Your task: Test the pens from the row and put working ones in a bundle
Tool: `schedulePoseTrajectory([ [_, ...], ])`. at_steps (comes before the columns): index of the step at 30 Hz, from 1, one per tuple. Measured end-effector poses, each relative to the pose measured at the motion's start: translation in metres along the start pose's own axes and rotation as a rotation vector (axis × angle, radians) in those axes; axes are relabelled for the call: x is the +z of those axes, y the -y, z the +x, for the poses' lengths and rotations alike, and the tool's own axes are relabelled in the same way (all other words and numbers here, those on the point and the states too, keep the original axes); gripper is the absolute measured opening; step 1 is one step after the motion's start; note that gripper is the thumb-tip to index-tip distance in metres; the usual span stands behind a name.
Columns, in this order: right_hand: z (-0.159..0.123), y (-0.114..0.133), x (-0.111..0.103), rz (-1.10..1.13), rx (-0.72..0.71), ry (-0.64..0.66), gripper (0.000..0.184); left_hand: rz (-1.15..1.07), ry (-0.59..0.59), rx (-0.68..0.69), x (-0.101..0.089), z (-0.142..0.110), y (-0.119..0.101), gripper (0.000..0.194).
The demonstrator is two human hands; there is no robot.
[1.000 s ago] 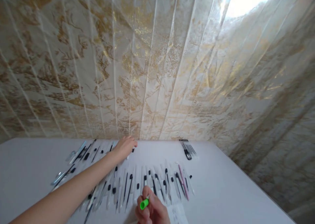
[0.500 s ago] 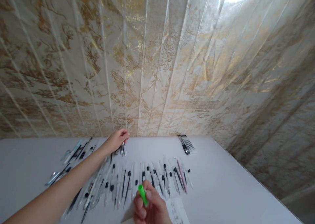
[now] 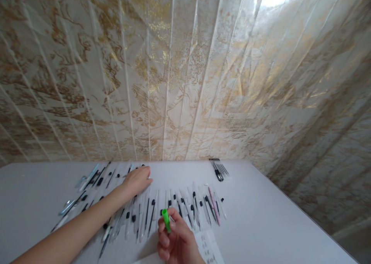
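Observation:
My right hand is closed around a bright green pen cap, held upright near the front of the table with its hollow end up. A thin pale bit shows beside it between the fingers. Farther off, my left hand lies low over the back of the spread-out pen parts, palm down. Its fingertips curl underneath and are mostly hidden, so what they touch is unclear. Clear pen barrels, black caps and dark refills lie in a loose row between the hands. A pink pen lies at the row's right.
Written paper lies beneath and beside my right hand. At the back right is a clear pack of black pens and refills. More pen parts, some light blue, lie at the left. A gold-patterned curtain hangs behind the white table.
My left hand has come down from above the back pen parts and lies lower over them. My right hand still holds the green pen cap, raised slightly.

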State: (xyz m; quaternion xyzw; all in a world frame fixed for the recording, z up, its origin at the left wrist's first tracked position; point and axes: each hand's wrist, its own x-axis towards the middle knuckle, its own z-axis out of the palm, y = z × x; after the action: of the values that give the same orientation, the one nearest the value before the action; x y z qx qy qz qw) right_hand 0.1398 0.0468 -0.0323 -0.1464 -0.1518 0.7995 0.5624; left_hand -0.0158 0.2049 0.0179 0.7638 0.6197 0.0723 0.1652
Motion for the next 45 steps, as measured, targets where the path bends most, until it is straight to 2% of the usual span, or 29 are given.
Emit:
schedulePoseTrajectory([
  [4, 0.002, 0.0, 0.002, -0.022, -0.077, -0.068, 0.035, 0.102, 0.012, -0.009, 0.009, -0.003, -0.01, 0.022],
  [7, 0.003, -0.001, 0.004, -0.06, -0.072, -0.093, 0.039, 0.09, 0.012, -0.01, 0.011, -0.003, -0.013, 0.02],
  [13, 0.003, -0.004, 0.003, -0.055, -0.035, -0.162, 0.045, -0.159, -0.034, 0.037, 0.004, -0.007, -0.013, 0.017],
  [16, 0.004, -0.004, 0.002, -0.017, -0.041, -0.204, 0.043, -0.389, 0.011, 0.078, 0.002, -0.021, -0.014, 0.018],
  [21, 0.003, -0.005, 0.002, -0.039, -0.049, -0.255, 0.047, -0.715, 0.203, 0.114, 0.001, -0.063, -0.018, 0.023],
  [26, 0.0, -0.01, 0.004, -0.24, -0.141, -0.115, 0.04, -0.825, 0.254, 0.158, -0.008, -0.088, -0.018, 0.029],
  [29, -0.002, -0.011, 0.005, -0.29, -0.169, -0.107, 0.044, -0.823, 0.251, 0.199, -0.016, -0.091, -0.015, 0.025],
  [36, -0.003, -0.013, 0.002, -0.421, -0.297, -0.195, 0.043, -0.742, 0.295, 0.281, -0.022, -0.099, -0.011, 0.016],
  [40, -0.003, -0.015, -0.004, -0.487, -0.328, -0.236, 0.043, -0.548, 0.252, 0.313, -0.022, -0.105, -0.012, 0.011],
  [45, -0.004, -0.018, -0.009, -0.646, -0.342, -0.266, 0.045, -0.298, 0.159, 0.285, -0.02, -0.111, -0.019, 0.008],
])
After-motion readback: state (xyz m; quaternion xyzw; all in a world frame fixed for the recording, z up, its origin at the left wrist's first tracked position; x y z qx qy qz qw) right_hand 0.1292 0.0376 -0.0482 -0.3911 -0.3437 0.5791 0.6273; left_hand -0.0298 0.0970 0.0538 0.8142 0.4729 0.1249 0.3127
